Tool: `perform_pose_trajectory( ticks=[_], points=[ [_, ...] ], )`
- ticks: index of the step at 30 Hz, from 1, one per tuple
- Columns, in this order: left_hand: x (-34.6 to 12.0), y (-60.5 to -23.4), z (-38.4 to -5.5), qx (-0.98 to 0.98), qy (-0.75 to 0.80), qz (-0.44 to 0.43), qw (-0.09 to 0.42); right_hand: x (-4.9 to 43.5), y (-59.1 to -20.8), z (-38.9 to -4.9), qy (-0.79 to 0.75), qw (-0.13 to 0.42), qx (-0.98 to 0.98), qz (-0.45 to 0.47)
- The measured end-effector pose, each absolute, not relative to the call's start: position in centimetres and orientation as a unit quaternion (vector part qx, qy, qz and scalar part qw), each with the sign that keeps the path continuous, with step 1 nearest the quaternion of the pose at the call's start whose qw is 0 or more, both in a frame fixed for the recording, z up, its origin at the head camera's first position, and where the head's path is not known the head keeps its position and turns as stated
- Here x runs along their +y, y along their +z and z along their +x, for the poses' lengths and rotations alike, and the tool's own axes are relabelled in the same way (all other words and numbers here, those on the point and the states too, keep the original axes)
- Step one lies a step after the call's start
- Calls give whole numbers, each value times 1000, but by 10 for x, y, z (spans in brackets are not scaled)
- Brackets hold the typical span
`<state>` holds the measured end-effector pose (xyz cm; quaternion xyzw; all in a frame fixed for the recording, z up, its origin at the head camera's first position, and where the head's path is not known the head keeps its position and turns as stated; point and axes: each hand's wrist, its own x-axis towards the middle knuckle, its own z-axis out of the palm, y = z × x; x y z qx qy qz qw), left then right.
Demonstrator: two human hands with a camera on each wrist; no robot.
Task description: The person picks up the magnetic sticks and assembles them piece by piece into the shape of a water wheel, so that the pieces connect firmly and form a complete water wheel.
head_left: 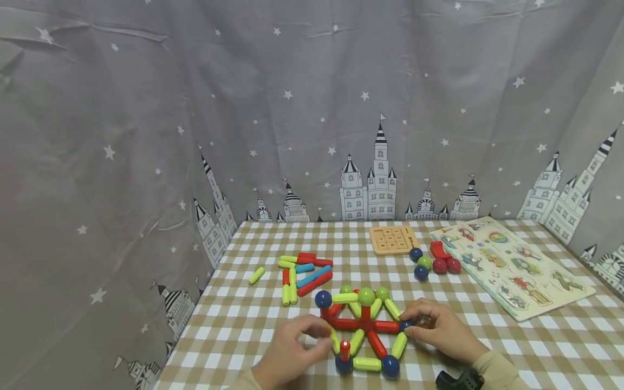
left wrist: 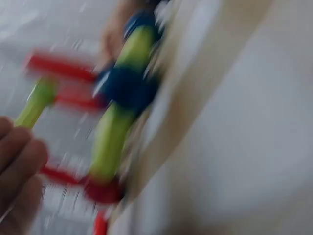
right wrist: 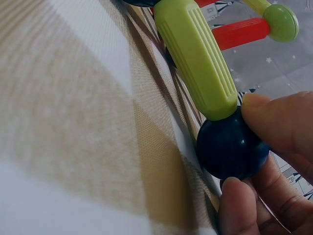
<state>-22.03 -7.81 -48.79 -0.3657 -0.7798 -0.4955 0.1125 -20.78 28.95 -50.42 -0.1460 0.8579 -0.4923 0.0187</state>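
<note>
A hexagonal frame of magnetic sticks and balls lies on the table, with red spokes [head_left: 377, 343], yellow-green rim sticks [head_left: 367, 364] and some upright red sticks [head_left: 345, 351]. At its right corner, the right hand [head_left: 441, 327] pinches a dark blue ball [right wrist: 232, 144] between thumb and fingers; a yellow-green stick [right wrist: 198, 58] joins this ball. Beside the left side of the frame is the left hand [head_left: 294, 349], its fingers loosely bent with a gap at the thumb and nothing visible between them. A raised yellow-green stick [head_left: 345, 298] links a blue ball [head_left: 323, 299] and a green ball [head_left: 366, 296].
Loose red, blue and yellow-green sticks [head_left: 314, 283] lie behind the frame to the left. Farther right are several loose balls [head_left: 421, 272], a red piece [head_left: 439, 249], a wooden number puzzle [head_left: 394, 240] and a picture puzzle board [head_left: 517, 265]. A checked cloth [head_left: 219, 330] covers the table.
</note>
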Motion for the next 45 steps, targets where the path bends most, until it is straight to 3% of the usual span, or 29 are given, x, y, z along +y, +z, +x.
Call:
perform_pose_trajectory(
  ticks=[4,7,10,15,24,35,39,45],
  points=[
    [-109,-477,-269,-803,-528,-151,230,291,-504,-209,-486,5,861,-149],
    [-139,-476,-309,-818,-535,-9,209,291,-505,-210,-485,0,861,-151],
    [-164,-485,-334,-857,-486,32,171,290,-506,-209,-490,6,859,-150],
    [-178,-504,-348,-897,-414,28,149,289,-507,-208,-500,12,852,-154],
    [-172,-518,-354,-901,-359,1,243,292,-504,-207,-489,9,859,-152],
    [-170,-515,-345,-894,-405,-1,193,290,-506,-206,-510,9,845,-161],
    [-149,-494,-321,-862,-467,-39,194,289,-508,-206,-506,9,848,-160],
    [-81,-436,-241,-836,-468,-193,211,290,-508,-209,-488,12,859,-153]
  ],
)
